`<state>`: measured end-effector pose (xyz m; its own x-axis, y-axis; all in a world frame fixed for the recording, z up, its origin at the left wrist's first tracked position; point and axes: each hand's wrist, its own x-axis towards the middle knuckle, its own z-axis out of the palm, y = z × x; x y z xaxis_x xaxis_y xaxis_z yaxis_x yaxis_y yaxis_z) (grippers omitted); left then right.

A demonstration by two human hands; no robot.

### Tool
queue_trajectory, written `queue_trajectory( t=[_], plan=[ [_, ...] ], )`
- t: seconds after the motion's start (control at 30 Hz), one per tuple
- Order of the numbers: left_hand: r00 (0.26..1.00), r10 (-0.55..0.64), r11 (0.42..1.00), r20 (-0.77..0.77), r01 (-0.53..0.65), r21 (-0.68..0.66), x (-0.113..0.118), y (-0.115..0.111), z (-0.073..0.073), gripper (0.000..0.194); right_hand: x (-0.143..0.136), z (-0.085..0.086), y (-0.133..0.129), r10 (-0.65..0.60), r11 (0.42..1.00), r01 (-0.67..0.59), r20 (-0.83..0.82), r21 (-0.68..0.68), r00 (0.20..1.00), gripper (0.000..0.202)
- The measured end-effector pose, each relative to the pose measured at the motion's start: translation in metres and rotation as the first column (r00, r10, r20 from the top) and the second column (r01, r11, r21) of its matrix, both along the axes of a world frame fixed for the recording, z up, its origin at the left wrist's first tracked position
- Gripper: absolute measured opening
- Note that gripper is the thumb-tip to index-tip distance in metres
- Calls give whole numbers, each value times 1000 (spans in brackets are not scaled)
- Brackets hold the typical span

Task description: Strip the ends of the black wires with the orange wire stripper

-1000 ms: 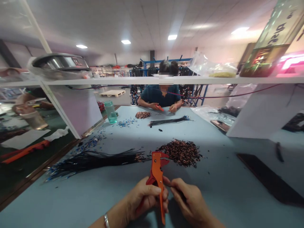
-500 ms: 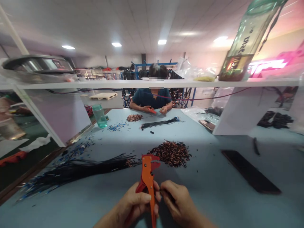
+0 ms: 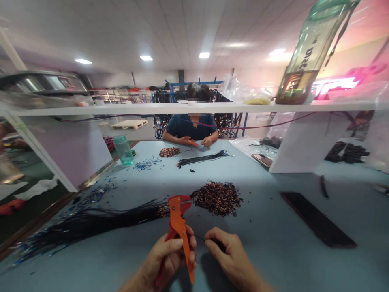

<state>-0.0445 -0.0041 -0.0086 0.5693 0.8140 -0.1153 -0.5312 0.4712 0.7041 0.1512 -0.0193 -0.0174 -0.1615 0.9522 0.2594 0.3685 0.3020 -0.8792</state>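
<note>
My left hand (image 3: 173,255) is closed round an orange and red wire stripper (image 3: 178,217), whose jaws point up and to the right. Between my two hands runs a thin black wire (image 3: 199,237), pinched by the fingertips of my right hand (image 3: 227,253). Its other end passes behind the fingers of my left hand, where I cannot make out how it is held. Left of the tool lies a long bundle of black wires (image 3: 100,223) with blue ends at the far left. A heap of short black and copper pieces (image 3: 217,198) sits just beyond the stripper's jaws.
A dark phone-like slab (image 3: 317,219) lies at the right. Blue scraps (image 3: 97,194) are scattered at the left, near a green bottle (image 3: 124,151). A white shelf (image 3: 188,108) spans above the table. Across from me a person (image 3: 191,125) holds an orange tool.
My left hand and the wire stripper have shifted slightly left, away from my right hand. The gap between my hands is wider, and the wire now shows in it.
</note>
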Motion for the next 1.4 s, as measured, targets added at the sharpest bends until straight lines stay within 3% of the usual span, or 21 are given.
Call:
queue_trajectory(
  t=[0.27, 0.5, 0.67, 0.87, 1.07, 1.13, 1.27, 1.4],
  plan=[
    [1000, -19, 1000, -6, 19, -8, -3, 0, -3, 25, -2, 1, -4, 35, 995, -38, 30, 93, 999, 21],
    [1000, 9, 1000, -30, -10, -20, -3, 4, 1, 24, 5, 0, 8, -77, 994, 66, -121, -87, 990, 21],
    [998, -55, 998, 12, 55, -29, -4, 4, 3, 25, 12, 2, 11, -94, 988, 76, -138, -133, 986, 23],
    [991, -97, 995, -95, 99, 20, 0, -2, 6, 30, 6, 0, 1, -13, 995, 4, 89, 100, 996, 18],
    [978, -126, 991, -168, 131, 24, 2, -5, 7, 33, 6, 6, -3, 34, 977, -58, 119, 207, 992, 20],
    [974, -144, 989, -174, 149, 17, 1, -5, 6, 38, 11, 9, 0, 3, 983, -20, 94, 180, 996, 21],
    [966, -181, 982, -183, 186, 12, 0, -5, 3, 51, 21, 14, 7, -173, 980, 174, -16, 97, 985, 24],
    [948, -242, 965, -209, 257, 50, 1, -5, 2, 47, 22, 17, 6, -232, 967, 240, -98, 84, 968, 26]
  ],
)
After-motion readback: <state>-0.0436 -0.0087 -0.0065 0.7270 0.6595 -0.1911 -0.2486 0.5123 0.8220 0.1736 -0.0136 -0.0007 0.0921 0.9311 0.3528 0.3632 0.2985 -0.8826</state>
